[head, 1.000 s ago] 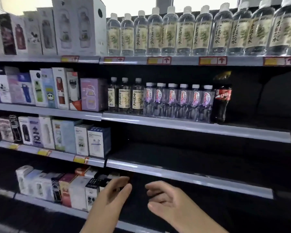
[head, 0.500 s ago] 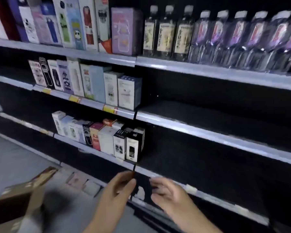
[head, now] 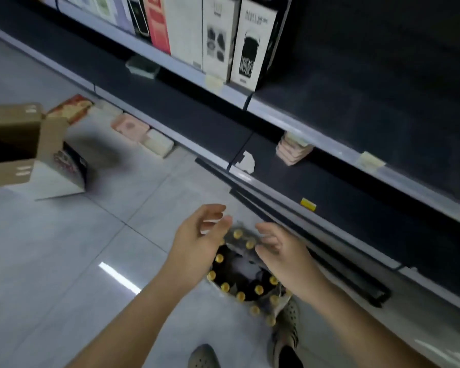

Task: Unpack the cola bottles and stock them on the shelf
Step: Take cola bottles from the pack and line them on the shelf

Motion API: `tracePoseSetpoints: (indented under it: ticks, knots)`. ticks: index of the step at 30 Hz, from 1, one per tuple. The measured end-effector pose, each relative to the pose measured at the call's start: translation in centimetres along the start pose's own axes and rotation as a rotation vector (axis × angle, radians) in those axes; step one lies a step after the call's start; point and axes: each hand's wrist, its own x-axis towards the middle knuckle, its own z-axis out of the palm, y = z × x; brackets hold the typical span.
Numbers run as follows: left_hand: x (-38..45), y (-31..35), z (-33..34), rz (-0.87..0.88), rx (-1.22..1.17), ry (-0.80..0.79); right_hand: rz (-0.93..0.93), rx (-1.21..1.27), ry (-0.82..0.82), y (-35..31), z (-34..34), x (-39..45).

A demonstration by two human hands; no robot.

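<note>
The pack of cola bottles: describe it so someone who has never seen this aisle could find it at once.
Start at the grey tiled floor in front of the dark shelf. The pack of cola bottles stands there beneath the left hand and right hand, by the person's shoes. Its cluster of dark bottles with gold caps sets it apart from the open cardboard box farther left.

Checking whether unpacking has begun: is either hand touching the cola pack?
Cannot tell. The head view shows both the left hand and right hand open, overlapping the cola pack from above; depth is unclear.
</note>
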Motion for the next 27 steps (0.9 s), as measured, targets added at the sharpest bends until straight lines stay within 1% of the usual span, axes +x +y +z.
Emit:
tracePoseSetpoints:
  ticks: [5, 9, 15, 18, 21, 27]
  knots:
    - [3.5, -9.2, 1.9, -0.083, -0.018, 0.018, 0.014, -0.171, -0.122, 9.2, 8.4, 5.6]
    - [5.7, -14.4, 2.7, -0.108, 0.026, 0.011, -0.023, -0.432, -0.19, 15.3, 15.5, 10.0]
    - [8.0, -19.3, 2.6, -0.121, 0.07, 0.039, -0.026, -0.692, -0.264, 19.8, 23.3, 16.1]
    - [8.1, -21.2, 2.5, -0.138, 0.058, 0.047, -0.026, -0.767, -0.275, 20.7, 25.6, 18.0]
    - [7.8, -22.8, 2.5, -0.15, 0.048, 0.059, -0.025, -0.789, -0.287, 21.6, 26.8, 18.8]
    - [7.1, -23.3, 2.1, -0.171, 0.006, 0.058, 0.007, -0.758, -0.189, 22.3, 26.4, 18.4]
